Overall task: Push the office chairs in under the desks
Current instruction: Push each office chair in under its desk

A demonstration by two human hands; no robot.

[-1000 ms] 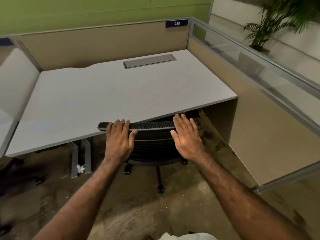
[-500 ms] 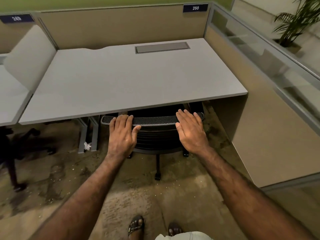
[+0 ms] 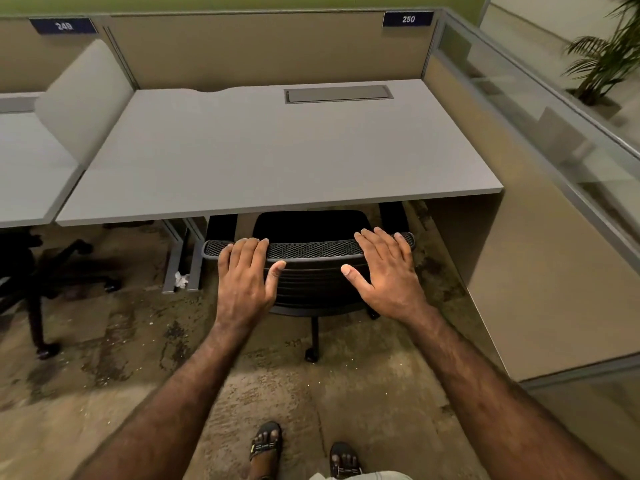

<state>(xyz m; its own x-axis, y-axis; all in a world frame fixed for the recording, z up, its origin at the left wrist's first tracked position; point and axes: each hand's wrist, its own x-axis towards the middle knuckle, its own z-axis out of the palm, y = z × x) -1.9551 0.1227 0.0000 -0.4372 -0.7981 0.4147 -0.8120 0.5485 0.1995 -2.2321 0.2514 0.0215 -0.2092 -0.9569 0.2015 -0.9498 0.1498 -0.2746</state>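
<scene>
A black mesh-backed office chair [image 3: 311, 251] stands at the front edge of the grey desk [image 3: 270, 150] marked 250, its seat partly beneath the desktop. My left hand [image 3: 244, 275] lies flat on the left end of the backrest's top rim, fingers over the rim and thumb spread out. My right hand [image 3: 388, 271] lies the same way on the right end. Neither hand is curled around the rim. The chair's base and one caster show below the backrest.
A second dark chair [image 3: 38, 278] stands out on the floor at the left, in front of the neighbouring desk [image 3: 27, 174]. A beige partition [image 3: 540, 271] with a glass top runs along the right. Grey desk legs [image 3: 181, 261] stand left of the chair. My sandalled feet are at the bottom.
The chair has rolled in toward the desk with both hands on its top rim. My view has risen, and both thumbs have spread away from the backrest.
</scene>
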